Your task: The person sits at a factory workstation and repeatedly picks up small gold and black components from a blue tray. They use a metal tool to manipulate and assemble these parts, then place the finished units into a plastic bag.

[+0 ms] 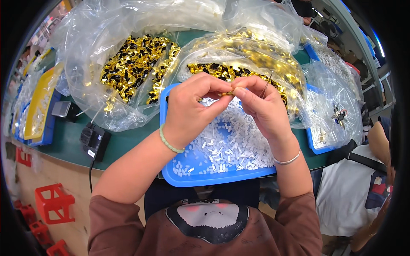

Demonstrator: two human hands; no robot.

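Observation:
Over the blue tray (188,181) my left hand (188,104) and my right hand (265,106) meet, fingertips pinched together. Between them is a small gold metal piece (227,93), mostly covered by the fingers. A thin dark metal tool (267,83), perhaps tweezers, also passes through my right hand; its full shape is hidden. Many small white plastic pieces (230,145) lie loose in the tray beneath. Just beyond the hands, an opened clear bag (252,49) holds gold and black pieces.
Another clear bag (81,64) spills gold-and-black clips (128,68) at the back left. A black device (95,141) with a cable sits on the green table (128,138). At right stands a second blue tray (316,147) under plastic; a person sits beside it. Red stools (53,205) stand left.

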